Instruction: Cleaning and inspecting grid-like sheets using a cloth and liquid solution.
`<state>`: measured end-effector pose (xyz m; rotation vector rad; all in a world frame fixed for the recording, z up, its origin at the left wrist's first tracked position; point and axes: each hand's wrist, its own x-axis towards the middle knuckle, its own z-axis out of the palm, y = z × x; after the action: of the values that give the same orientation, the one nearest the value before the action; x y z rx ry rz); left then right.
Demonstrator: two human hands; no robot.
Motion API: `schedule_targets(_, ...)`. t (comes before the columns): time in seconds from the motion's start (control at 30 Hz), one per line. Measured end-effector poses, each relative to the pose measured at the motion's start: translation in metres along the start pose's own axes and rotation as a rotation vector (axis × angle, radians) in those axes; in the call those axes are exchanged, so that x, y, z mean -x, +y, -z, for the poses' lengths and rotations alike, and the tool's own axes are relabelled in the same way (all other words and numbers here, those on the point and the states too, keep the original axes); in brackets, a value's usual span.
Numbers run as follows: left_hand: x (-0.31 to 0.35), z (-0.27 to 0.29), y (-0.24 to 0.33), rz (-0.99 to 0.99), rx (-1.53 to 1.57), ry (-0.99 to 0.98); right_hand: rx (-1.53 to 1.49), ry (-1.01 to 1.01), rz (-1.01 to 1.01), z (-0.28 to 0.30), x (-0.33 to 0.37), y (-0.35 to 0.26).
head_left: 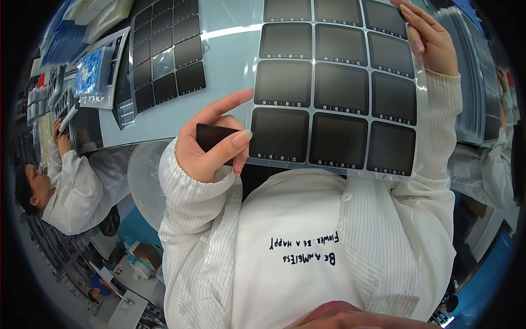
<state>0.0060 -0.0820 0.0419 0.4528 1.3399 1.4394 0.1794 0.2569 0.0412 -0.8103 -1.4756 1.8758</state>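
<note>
A clear sheet carrying rows of dark, rounded rectangular film panels point(341, 90) is held up tilted in front of my chest, over the table's near edge. My left hand point(211, 156) is closed at its lower left corner, thumb on top and index finger stretched along the side. A small dark flat piece point(211, 135) is also tucked in that hand, behind the thumb. My right hand point(435, 44) grips the sheet's upper right edge, its fingers partly hidden behind it. Another sheet of dark panels point(186, 52) lies on the table to the left; one of its cells looks clear.
Beneath both sheets is a pale glossy table point(230, 66). A blue film stack point(90, 71) and piled clear sheets point(71, 33) stand at the left. More stacked sheets point(463, 77) rise beside my right arm. A co-worker point(82, 189) sits at left; another person's sleeve point(493, 164) shows at right.
</note>
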Motion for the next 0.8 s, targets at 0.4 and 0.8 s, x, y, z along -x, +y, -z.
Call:
schedule_targets(0.4, 0.0030, 0.0052, -0.0019, -0.053, -0.051, -0.029, 0.035, -0.046, 0.005, -0.0064, 0.0033, -0.0023)
schedule_targets(0.8, 0.0068, 0.0058, -0.0003, -0.035, -0.014, -0.014, 0.038, -0.075, -0.002, -0.0052, 0.0029, -0.0014)
